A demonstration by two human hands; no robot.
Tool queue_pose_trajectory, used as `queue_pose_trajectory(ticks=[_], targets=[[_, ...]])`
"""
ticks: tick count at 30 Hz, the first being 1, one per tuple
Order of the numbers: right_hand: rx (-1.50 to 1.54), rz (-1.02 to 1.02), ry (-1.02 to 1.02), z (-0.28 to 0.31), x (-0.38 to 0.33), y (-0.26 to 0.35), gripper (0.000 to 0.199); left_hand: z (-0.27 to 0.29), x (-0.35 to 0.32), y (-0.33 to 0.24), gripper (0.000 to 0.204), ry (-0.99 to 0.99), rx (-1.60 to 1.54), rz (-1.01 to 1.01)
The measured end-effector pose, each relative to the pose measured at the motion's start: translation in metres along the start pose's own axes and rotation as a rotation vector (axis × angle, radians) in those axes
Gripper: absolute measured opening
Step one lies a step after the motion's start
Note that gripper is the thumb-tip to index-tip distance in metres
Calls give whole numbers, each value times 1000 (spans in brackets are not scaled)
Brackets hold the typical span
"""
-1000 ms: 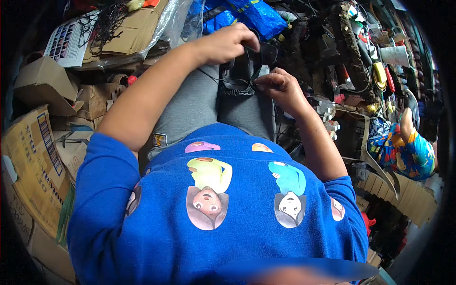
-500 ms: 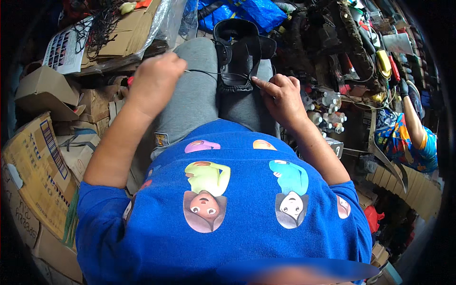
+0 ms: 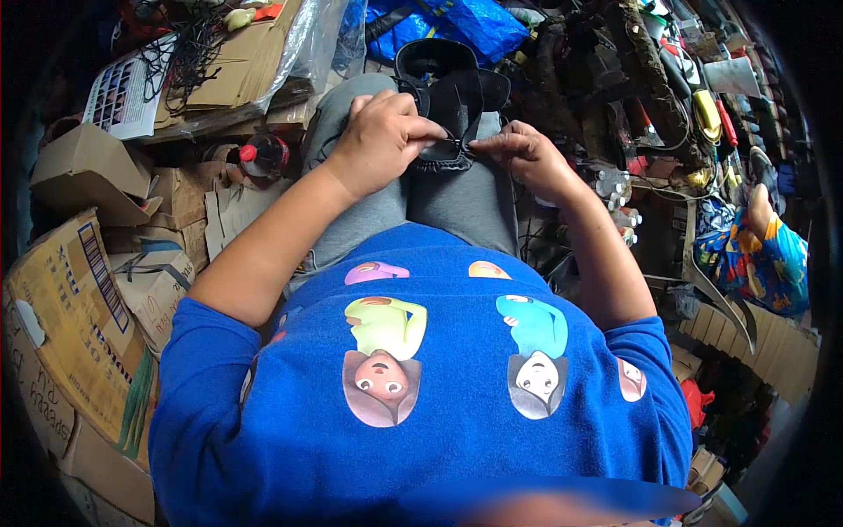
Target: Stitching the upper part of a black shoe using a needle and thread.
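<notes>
Black shoe (image 3: pixel 457 101) is pinched by the right hand (image 3: pixel 529 158).

Left fisheye of side-by-side head-worn pair; faces steeply down; blue printed top (image 3: pixel 458 342) nearest, left hand (image 3: pixel 384 140) and right hand (image 3: pixel 531 161) beyond, near upper middle.

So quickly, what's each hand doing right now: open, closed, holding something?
Left hand: closed in a pinch at the black shoe, contents unclear.
Right hand: at the shoe's edge; whether it grips cannot be told.

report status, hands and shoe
Left grip at near end of black shoe. Right grip at its right edge. Shoe on lap, partly hidden by left grip.
</notes>
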State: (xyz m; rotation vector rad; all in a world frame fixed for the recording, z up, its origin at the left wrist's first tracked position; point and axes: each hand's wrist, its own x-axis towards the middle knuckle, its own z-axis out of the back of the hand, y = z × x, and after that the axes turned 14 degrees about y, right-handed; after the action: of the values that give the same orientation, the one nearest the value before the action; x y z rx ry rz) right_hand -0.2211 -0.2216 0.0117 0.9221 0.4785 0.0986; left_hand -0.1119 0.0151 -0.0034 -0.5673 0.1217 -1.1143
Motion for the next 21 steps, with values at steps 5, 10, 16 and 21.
queue_pose_trajectory(ticks=[5, 10, 16, 21], targets=[[-13, -8, 56, 9, 11, 0, 35, -8, 4, 7, 19, 65, -88, 0], [64, 7, 83, 11, 15, -3, 34, -7, 6, 5, 18, 100, -75, 7], [98, 4, 108, 14, 14, -3, 38, -10, 6, 8, 18, 103, -61, 7], [114, 24, 106, 12, 15, -10, 34, -10, 9, 5, 15, 126, -80, 17]])
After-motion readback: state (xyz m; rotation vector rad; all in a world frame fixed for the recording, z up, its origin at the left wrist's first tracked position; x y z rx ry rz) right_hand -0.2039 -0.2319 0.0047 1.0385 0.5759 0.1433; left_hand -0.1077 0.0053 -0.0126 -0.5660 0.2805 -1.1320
